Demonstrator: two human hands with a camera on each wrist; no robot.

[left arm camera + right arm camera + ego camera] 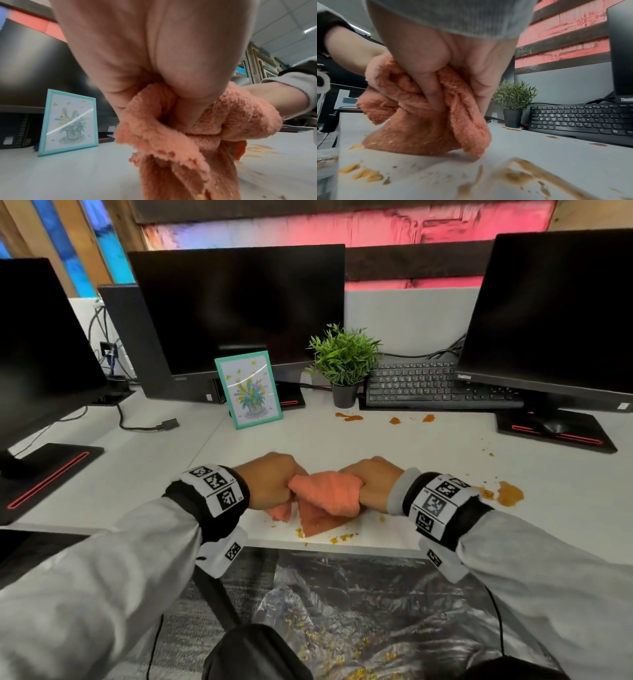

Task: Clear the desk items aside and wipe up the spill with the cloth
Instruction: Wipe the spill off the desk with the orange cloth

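1. My left hand [270, 481] and right hand [375, 484] both clench the orange fleece cloth [325, 494], bunched between them above the white desk's [137, 474] front edge.
2. Its hanging corner touches the desk.
3. Orange-brown spill [510, 494] lies right of my right wrist; more spots [349, 417] sit near the potted plant [344, 364].

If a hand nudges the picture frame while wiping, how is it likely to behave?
The picture frame stands leaning back on a narrow base, so it probably tips easily. It looks thin and light, likely sliding on the smooth desk. The glare streak suggests a glazed, possibly fragile front.
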